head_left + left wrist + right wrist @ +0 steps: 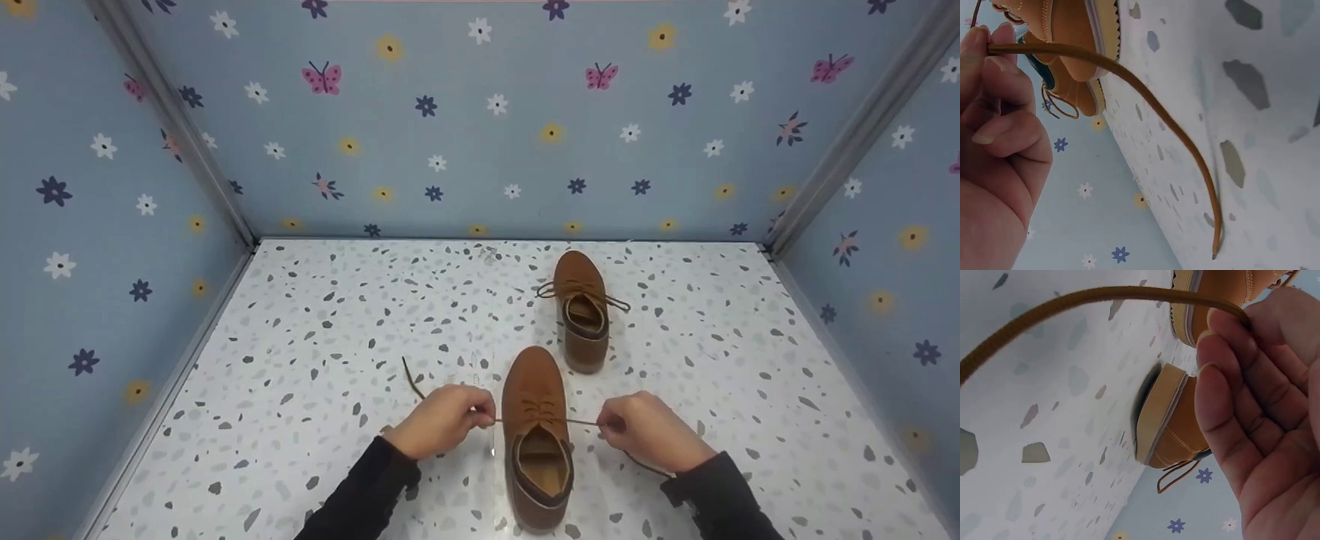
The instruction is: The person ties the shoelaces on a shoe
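Observation:
A brown lace-up shoe (534, 382) stands between my hands in the head view, toe pointing away. To its left, my left hand (442, 420) pinches one end of the shoelace (1145, 93), and the loose tip curves down to the surface. On the other side my right hand (649, 427) pinches the opposite shoelace end (1095, 295), its tail trailing past the fingers. Between the hands, the lace runs nearly straight across the shoe's opening. Neither hand touches the shoe's body. Beyond it stands a matching brown shoe (583, 352), its lace looped out to both sides.
The shoes are on a white speckled surface (337, 315). Blue flower-and-butterfly panels rise at the back (450, 75), the left (75, 240) and the right (892, 262). Grey metal posts (176, 112) mark the corners.

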Demonstrator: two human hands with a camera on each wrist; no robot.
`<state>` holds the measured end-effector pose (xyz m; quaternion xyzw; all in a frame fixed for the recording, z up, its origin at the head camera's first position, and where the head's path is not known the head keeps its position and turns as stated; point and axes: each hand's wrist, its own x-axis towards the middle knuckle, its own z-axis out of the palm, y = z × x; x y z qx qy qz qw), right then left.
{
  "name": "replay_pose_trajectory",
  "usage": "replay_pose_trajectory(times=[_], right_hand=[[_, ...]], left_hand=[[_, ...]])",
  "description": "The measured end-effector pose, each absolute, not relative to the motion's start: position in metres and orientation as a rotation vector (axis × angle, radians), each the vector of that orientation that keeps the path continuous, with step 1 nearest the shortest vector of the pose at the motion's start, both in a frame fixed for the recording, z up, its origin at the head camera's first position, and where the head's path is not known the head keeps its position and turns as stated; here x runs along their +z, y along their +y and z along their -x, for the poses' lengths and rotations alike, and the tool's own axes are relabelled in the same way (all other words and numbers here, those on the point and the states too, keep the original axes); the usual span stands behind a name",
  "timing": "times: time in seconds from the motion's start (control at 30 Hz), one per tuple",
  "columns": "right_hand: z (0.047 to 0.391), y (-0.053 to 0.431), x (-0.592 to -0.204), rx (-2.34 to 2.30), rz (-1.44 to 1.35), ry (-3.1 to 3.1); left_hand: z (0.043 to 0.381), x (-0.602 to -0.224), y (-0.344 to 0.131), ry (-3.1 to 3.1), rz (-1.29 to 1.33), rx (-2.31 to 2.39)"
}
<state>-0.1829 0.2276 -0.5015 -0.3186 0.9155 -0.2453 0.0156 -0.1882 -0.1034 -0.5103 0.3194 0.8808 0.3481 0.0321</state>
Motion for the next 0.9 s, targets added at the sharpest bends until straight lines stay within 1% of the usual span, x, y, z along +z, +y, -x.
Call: replay_pose_trajectory(times=[0.17,0.27,0.4,0.6,0.73,0.9], right_hand=[[0.178,0.225,-0.505,-0.669,1.0,2.949],[0.174,0.223,-0.503,-0.671,0.929,2.972],[0.17,0.222,-0.498,-0.774,0.841,2.913],[0.164,0.223,-0.498,-0.926,0.823,2.8],[0.161,0.224,-0.504,-0.961,0.827,2.775],[0.159,0.223,-0.508,-1.03,0.813,2.756]], left_hand=[[0.185,-0.52,-0.097,2.73,-0.946,1.092],[0.181,-0.52,-0.095,2.777,-0.864,1.141],[0.168,-0.519,-0.092,2.758,-0.595,1.291],[0.148,-0.531,-0.085,2.26,-0.179,1.616],[0.147,-0.542,-0.08,2.103,0.016,1.776],[0.159,-0.542,-0.074,1.828,0.216,2.09]])
